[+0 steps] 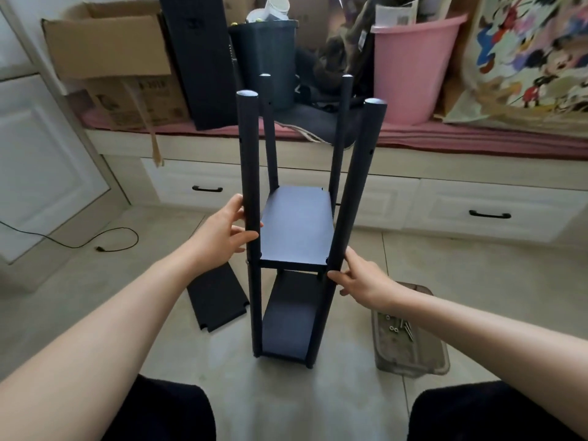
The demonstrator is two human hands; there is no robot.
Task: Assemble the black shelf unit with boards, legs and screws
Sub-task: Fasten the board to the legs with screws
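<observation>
Standing at frame centre, shelf unit (296, 230): left hand (222, 232) grips near-left leg (249, 192); right hand (359, 281) apparently pinches near-right leg (353, 198); screws (399, 327) lower right.

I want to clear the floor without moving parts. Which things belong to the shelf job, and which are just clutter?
Job: shelf unit, loose board, screws in their tray.
Clutter: pink bucket, cardboard box, cable.

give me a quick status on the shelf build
Left hand grips the near-left leg, right hand pinches the near-right leg. Shelf unit upright, two boards in. Spare board on floor, screws in tray; nothing blocking.
</observation>
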